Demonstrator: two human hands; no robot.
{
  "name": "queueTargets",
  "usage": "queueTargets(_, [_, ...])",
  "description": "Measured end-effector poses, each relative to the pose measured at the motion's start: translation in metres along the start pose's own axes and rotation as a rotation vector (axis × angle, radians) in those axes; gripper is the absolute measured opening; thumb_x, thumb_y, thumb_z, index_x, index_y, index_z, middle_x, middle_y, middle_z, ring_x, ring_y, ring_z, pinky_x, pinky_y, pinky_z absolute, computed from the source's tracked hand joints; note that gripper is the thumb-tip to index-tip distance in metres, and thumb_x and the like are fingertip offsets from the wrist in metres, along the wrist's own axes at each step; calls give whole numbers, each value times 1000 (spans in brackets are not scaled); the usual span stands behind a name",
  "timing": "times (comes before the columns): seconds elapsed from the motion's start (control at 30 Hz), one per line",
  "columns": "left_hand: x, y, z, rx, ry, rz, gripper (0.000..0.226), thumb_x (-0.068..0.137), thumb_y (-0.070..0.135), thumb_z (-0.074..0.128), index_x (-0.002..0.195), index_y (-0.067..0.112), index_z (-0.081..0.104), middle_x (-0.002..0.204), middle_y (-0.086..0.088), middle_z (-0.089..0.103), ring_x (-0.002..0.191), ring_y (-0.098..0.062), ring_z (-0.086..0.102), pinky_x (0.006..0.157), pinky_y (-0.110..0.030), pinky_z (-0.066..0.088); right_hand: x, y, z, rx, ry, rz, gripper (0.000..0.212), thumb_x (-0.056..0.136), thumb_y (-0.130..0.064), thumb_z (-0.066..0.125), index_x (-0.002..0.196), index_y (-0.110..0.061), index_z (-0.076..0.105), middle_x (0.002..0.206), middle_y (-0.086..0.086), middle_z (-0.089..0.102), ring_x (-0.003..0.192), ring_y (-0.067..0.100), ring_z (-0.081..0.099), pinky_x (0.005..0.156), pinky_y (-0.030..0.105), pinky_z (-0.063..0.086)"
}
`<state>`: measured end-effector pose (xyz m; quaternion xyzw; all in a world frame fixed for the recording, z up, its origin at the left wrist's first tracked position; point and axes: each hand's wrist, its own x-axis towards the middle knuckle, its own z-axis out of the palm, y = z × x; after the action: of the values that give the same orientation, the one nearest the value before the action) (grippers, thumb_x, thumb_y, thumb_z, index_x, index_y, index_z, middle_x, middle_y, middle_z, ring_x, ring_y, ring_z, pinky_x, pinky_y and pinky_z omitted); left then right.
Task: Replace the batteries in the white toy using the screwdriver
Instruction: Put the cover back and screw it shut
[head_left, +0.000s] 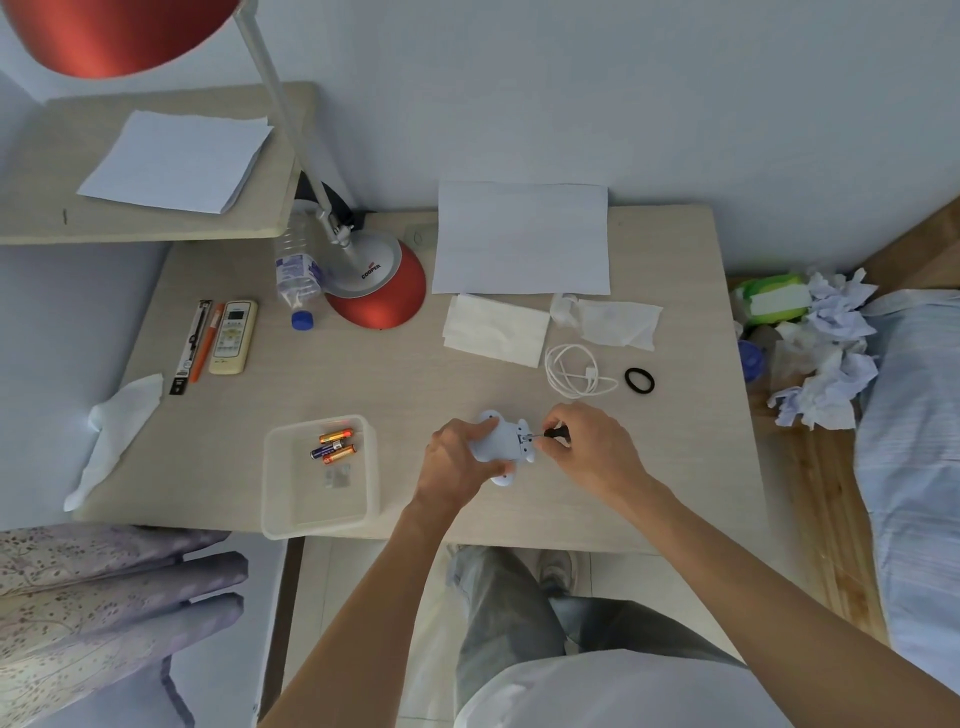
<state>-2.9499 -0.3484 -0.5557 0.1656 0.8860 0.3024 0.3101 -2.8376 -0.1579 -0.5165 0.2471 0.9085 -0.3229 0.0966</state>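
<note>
Left hand (457, 457): fingers curled round a white rounded plastic toy (498, 441), steadying it on the near centre of the pale wood-grain desk (395, 379). Right hand (587, 447): fingertips pinching a small black-handled screwdriver (558, 431), its tip set against the toy's right end. Left of the toy, apart from it: a clear rectangular plastic tray (317, 527) holding three small batteries (335, 446), orange and dark blue, print too small to read. Beyond the hands: a coiled white cable (571, 371), a black elastic band (639, 381), and white tissues (496, 330). Far left: a cream remote control (233, 336) beside an orange pen (205, 345). Further back: a clear plastic water bottle (296, 265) lying beside a red and silver desk lamp base (382, 291) marked "COOPER". A blank white paper sheet (521, 239) lies against the pale wall.
</note>
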Motion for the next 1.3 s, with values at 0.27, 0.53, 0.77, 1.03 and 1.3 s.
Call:
queueTargets(0.27, [3, -1, -1, -5, -12, -5, 81, 67, 43, 98, 142, 32, 69, 124, 3, 65, 114, -20, 61, 98, -35, 52, 6, -1, -4, -132, -23, 15, 48, 108, -39, 52, 66, -16, 44, 62, -1, 49, 57, 23, 49, 59, 38, 44])
queueTargets(0.53, [3, -3, -1, -18, -6, 12, 81, 67, 44, 98, 142, 31, 69, 123, 3, 65, 114, -19, 60, 100, -36, 52, 0, 1, -1, -101, -26, -29, 6, 101, -24, 62, 99, -22, 68, 90, -10, 72, 83, 20, 68, 76, 41, 57])
queueTargets(0.77, [7, -4, -2, -14, -35, 22, 80, 69, 42, 98, 143, 31, 68, 123, 3, 63, 113, -19, 59, 94, -32, 49, -1, 9, 5, 97, -13, 53, 13, 89, -18, 72, 95, -30, 71, 89, -15, 75, 87, 11, 72, 80, 39, 61])
queueTargets(1.03, [17, -10, -6, 16, -101, 31, 82, 69, 45, 97, 144, 31, 68, 122, 2, 66, 113, -22, 62, 99, -40, 55, -11, 27, 2, 109, 159, 159, 6, 93, -27, 72, 99, -27, 75, 93, -13, 78, 88, 13, 74, 79, 38, 60])
queueTargets(1.3, [25, -20, -11, -12, -147, 58, 84, 67, 47, 99, 144, 31, 69, 123, 3, 70, 113, -21, 65, 97, -39, 56, -23, 50, 27, 18, 201, 287, 11, 95, -27, 67, 85, -25, 67, 80, -10, 68, 75, 15, 65, 66, 36, 56])
